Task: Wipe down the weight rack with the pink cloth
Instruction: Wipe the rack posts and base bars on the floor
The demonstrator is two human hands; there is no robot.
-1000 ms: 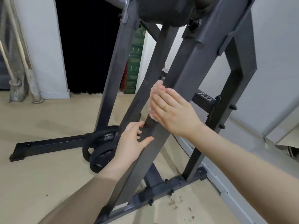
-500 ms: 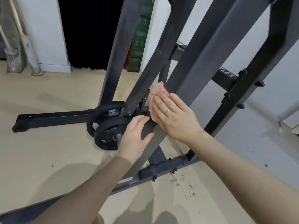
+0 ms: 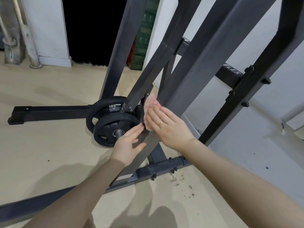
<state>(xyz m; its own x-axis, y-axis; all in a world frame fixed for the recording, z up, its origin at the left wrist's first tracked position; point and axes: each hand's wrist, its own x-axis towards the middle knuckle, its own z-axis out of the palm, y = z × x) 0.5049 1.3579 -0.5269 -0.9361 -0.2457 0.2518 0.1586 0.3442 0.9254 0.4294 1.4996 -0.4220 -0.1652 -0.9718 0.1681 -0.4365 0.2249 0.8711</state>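
Two hands: both are laid on the weight rack (image 3: 189, 89), on its slanted front beam.
Left hand (image 3: 127, 145): fingers kept straight, slightly spread, rested on the beam's left edge.
Right hand (image 3: 167, 127): fingers straight and together (ring worn), pressed flat on the pink cloth (image 3: 150, 111).
Pink cloth: held against the beam, just above the left fingertips.
Weight plates (image 3: 111, 122): stood behind, at the rack's foot.

Rack (image 3: 194, 83) matt grey metal; cloth (image 3: 150, 104) fuzzy pink; plates (image 3: 113, 124) matt blk rubber.
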